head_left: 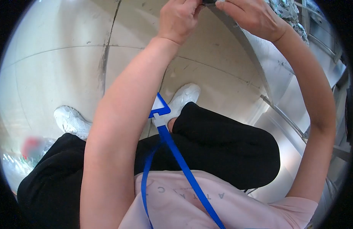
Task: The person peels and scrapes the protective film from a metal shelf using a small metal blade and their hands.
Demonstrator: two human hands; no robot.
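At the top edge of the view my left hand [179, 19] has its fingers pinched together near a small dark object [209, 2]. The frame cuts this object off, and its kind cannot be made out. From the other side my right hand [256, 17] reaches to the same object, with its thumb and fingers bent and closed at it. Some of the fingertips of both hands lie at or past the frame edge. Just below the hands, a long grey edge [245, 44] curves down to the right.
Shiny metal panels and a metal bar [283, 116] stand at the right, with crumpled clear plastic [287, 11] above. A blue lanyard [184, 164] hangs from my neck. Clear plastic with a blurred red patch [32, 148] lies on the tiled floor [69, 76] by my leg.
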